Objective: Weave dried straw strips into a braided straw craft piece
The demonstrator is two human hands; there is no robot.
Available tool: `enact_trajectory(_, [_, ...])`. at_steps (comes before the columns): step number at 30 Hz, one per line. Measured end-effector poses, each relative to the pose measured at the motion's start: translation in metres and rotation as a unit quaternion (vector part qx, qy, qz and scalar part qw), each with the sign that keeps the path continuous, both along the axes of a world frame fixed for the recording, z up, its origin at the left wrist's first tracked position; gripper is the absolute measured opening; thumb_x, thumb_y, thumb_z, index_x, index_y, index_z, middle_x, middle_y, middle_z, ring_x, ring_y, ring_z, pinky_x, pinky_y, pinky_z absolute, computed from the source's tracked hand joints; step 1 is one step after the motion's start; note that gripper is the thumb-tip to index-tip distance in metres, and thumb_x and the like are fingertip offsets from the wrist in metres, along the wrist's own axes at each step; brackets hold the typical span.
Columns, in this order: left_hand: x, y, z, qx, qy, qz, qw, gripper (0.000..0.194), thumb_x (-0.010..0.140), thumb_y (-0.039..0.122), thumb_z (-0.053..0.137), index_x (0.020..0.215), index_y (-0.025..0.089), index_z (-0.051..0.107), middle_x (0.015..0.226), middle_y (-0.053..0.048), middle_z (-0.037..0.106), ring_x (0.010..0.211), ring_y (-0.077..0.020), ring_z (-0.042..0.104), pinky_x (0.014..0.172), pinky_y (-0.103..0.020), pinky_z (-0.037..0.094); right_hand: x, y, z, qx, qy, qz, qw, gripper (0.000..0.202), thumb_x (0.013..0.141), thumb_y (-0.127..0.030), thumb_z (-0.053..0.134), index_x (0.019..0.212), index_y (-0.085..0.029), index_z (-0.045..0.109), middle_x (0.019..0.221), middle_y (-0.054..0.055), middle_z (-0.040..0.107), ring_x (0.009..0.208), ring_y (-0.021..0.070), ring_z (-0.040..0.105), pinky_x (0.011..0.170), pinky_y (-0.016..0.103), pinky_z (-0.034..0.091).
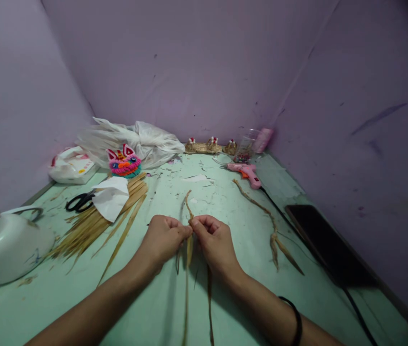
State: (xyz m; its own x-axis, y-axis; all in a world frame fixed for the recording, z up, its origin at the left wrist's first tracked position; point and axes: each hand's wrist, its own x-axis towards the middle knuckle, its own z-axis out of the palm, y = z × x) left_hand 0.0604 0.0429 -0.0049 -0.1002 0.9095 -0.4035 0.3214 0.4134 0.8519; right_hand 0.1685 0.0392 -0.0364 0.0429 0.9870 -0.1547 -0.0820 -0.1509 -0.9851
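Observation:
My left hand [166,236] and my right hand [214,239] meet at the middle of the table. Both are closed, thumbs and fingers pinching a braid of dried plant fibre [188,204] between them. Its thin twisted end sticks up beyond my fingertips. Loose flat strands [186,298] hang from the grip toward me, one of them darker and passing below my right hand. To the right lies another twisted fibre braid [261,207], its lower end split into loose strips; neither hand touches it.
Left are a bundle of dried strips [85,230], black scissors [80,202], white paper [112,199], a white pot [9,250] and a colourful yarn figure [125,164]. Right are a pink glue gun [245,174] with its cord and a black phone [328,245]. Plastic bags [142,142] lie behind.

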Motion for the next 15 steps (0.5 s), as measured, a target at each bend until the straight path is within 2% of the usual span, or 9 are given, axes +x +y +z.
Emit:
enact_trajectory(4, [-0.002, 0.002, -0.005, 0.015, 0.052, -0.023, 0.998, 0.028, 0.056, 0.03, 0.056, 0.038, 0.017, 0.04, 0.031, 0.007, 0.032, 0.034, -0.0049, 0.025, 0.037, -0.021, 0.017, 0.0, -0.001, 0.0, 0.009, 0.022, -0.008, 1.0, 0.014, 0.068, -0.028, 0.057, 0.063, -0.015, 0.057, 0.05, -0.005, 0.048, 0.044, 0.0069, 0.037, 0.044, 0.02, 0.029])
enact_trajectory(7, [-0.006, 0.004, -0.005, 0.05, 0.076, -0.034, 0.995, 0.029, 0.055, 0.032, 0.061, 0.04, 0.016, 0.041, 0.035, 0.007, 0.035, 0.036, -0.0047, 0.029, 0.037, -0.019, 0.019, 0.0, 0.0, 0.002, 0.006, 0.037, -0.012, 0.999, 0.014, 0.068, -0.028, 0.058, 0.062, -0.015, 0.056, 0.053, -0.004, 0.05, 0.048, 0.0075, 0.04, 0.046, 0.02, 0.031])
enact_trajectory(10, [-0.007, 0.003, 0.003, 0.053, -0.005, -0.02, 0.998, 0.021, 0.05, 0.024, 0.066, 0.054, 0.015, 0.048, 0.042, 0.007, 0.043, 0.036, -0.0034, 0.033, 0.036, -0.016, 0.023, 0.001, 0.0, 0.001, -0.002, 0.053, -0.009, 0.999, 0.014, 0.067, -0.028, 0.059, 0.063, -0.014, 0.056, 0.054, -0.003, 0.051, 0.049, 0.0079, 0.042, 0.048, 0.021, 0.031])
enact_trajectory(13, [-0.007, 0.0, 0.012, -0.011, -0.134, -0.002, 0.991, 0.034, 0.051, 0.021, 0.066, 0.081, 0.015, 0.052, 0.05, 0.006, 0.054, 0.03, -0.0035, 0.034, 0.029, -0.016, 0.022, 0.0, -0.001, -0.001, 0.0, 0.069, 0.01, 0.998, 0.016, 0.069, -0.029, 0.059, 0.064, -0.014, 0.057, 0.054, -0.003, 0.053, 0.048, 0.0079, 0.043, 0.048, 0.021, 0.032])
enact_trajectory(15, [-0.007, -0.002, 0.014, -0.052, -0.186, -0.002, 0.981, 0.037, 0.052, 0.019, 0.065, 0.087, 0.013, 0.052, 0.047, 0.005, 0.054, 0.029, -0.0056, 0.038, 0.027, -0.016, 0.027, 0.0, -0.001, -0.002, 0.005, 0.067, 0.02, 0.998, 0.017, 0.07, -0.03, 0.059, 0.065, -0.014, 0.057, 0.056, -0.002, 0.055, 0.05, 0.0083, 0.045, 0.049, 0.021, 0.033])
